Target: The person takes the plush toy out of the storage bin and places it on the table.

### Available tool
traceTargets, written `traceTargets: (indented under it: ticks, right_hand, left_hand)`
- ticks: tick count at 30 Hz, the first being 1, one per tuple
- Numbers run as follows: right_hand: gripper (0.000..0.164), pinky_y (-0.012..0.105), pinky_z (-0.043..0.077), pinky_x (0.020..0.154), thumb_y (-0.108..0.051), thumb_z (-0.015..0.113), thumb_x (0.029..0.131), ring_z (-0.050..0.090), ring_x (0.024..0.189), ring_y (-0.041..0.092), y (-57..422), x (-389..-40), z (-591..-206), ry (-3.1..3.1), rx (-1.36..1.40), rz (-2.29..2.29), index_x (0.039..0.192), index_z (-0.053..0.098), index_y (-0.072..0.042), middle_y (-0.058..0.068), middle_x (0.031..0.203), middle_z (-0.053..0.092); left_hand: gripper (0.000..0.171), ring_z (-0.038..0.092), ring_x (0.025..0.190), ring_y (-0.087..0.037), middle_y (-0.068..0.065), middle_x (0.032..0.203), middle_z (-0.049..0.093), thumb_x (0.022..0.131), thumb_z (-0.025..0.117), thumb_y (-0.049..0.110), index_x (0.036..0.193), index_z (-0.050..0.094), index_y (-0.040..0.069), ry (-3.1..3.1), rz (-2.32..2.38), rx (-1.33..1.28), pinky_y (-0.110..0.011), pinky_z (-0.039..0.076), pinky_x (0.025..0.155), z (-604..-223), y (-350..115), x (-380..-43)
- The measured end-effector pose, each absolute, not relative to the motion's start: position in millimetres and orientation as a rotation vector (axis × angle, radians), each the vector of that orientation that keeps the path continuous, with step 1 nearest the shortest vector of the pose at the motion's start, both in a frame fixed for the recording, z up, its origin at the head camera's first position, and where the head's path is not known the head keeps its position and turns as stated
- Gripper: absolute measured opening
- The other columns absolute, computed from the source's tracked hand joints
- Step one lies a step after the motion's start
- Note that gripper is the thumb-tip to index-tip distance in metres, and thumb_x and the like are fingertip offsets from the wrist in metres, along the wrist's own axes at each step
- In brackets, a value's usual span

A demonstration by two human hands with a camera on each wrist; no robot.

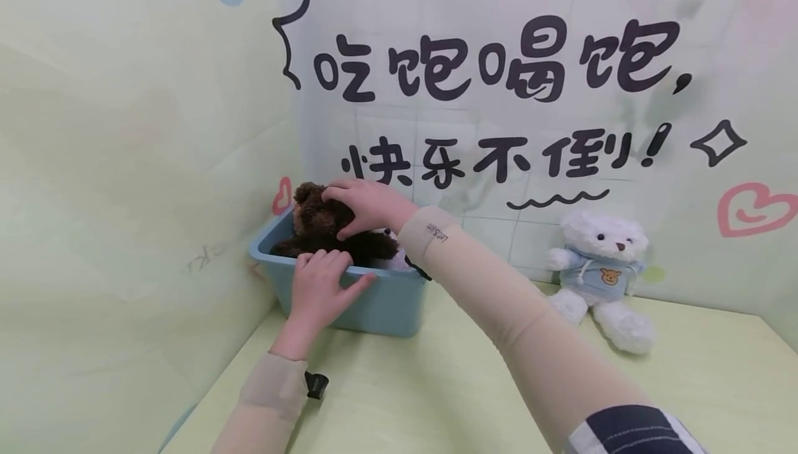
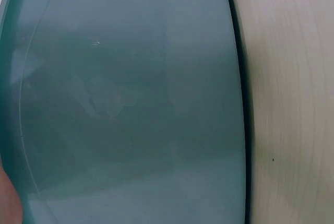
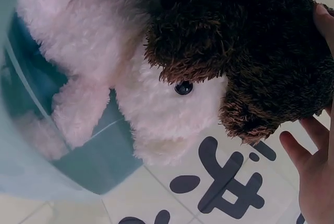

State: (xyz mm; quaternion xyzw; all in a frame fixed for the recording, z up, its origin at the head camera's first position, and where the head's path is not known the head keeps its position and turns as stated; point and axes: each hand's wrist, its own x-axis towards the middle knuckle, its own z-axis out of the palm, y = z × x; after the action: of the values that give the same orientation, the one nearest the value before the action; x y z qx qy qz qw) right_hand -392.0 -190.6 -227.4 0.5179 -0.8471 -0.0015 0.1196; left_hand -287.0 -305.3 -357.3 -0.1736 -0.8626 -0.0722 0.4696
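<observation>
Left wall: pale, printed sheeting point(image 1: 125, 163), 9 o'clock in the head view.
Bin: blue bin point(image 1: 374, 312) at 8 o'clock, on the table beside that wall.
Left hand: this hand point(image 1: 319, 294) is clamped on the bin's near rim, fingers bent over it, thumb along the outside.
Brown toy: dark brown plush toy point(image 1: 316, 222), upper part above the rim, lower part in the bin.
Right hand: this hand point(image 1: 370, 206) grips the brown toy from its 2 o'clock side, thumb and fingers around the fur.
White fur: white plush point(image 3: 162, 109) with a black eye, in the bin at the brown toy's 4 o'clock; one toy or two, I cannot tell.
Lettering: bold dark characters point(image 1: 541, 52) on the pale back wall, 12 to 1 o'clock.
Table: pale yellowish, wood-grained top point(image 1: 467, 371), 6 o'clock.
White bear: seated bear point(image 1: 601, 277), blue hoodie, 4 o'clock, near the back wall.
</observation>
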Motion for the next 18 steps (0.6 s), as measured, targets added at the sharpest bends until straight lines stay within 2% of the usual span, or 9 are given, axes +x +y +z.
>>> traceTargets:
  ticks: [5,10,14,18]
  right_hand:
    - [0.085,0.029,0.034,0.091,-0.054,0.064,0.069,0.039,0.116,0.012,-189.8,-392.2,-228.4,-2.487,1.494,-0.015,0.139,0.022,-0.029,-0.004,0.134,0.035]
    - [0.096,0.034,0.036,0.089,-0.056,0.066,0.066,0.039,0.115,0.017,-191.4,-394.0,-231.0,-2.645,1.437,0.104,0.14,0.009,-0.034,0.003,0.135,0.03]
    - [0.103,0.036,0.036,0.089,-0.061,0.067,0.06,0.036,0.118,0.019,-194.2,-395.1,-232.0,-2.732,1.368,0.19,0.14,0.007,-0.035,0.004,0.138,0.026]
    - [0.108,0.034,0.036,0.089,-0.064,0.067,0.057,0.039,0.115,0.018,-199.1,-394.4,-232.1,-2.731,1.394,0.193,0.14,0.006,-0.032,0.006,0.136,0.029]
  left_hand:
    - [0.047,0.041,0.058,-0.019,0.002,0.062,0.046,0.075,0.052,0.061,0.072,0.049,0.014,-2.125,-0.17,-0.421,-0.039,0.029,0.065,-357.6,-304.5,-286.3]
    - [0.047,0.041,0.057,-0.019,0.002,0.061,0.045,0.075,0.052,0.061,0.071,0.049,0.014,-2.114,-0.167,-0.427,-0.039,0.03,0.066,-358.1,-303.5,-287.1]
    - [0.048,0.041,0.057,-0.019,0.002,0.06,0.045,0.074,0.052,0.061,0.071,0.049,0.014,-2.105,-0.169,-0.426,-0.04,0.03,0.066,-358.0,-303.5,-287.5]
    - [0.049,0.042,0.057,-0.02,0.001,0.06,0.046,0.075,0.051,0.062,0.071,0.049,0.013,-2.105,-0.167,-0.41,-0.04,0.03,0.067,-357.7,-304.8,-287.2]
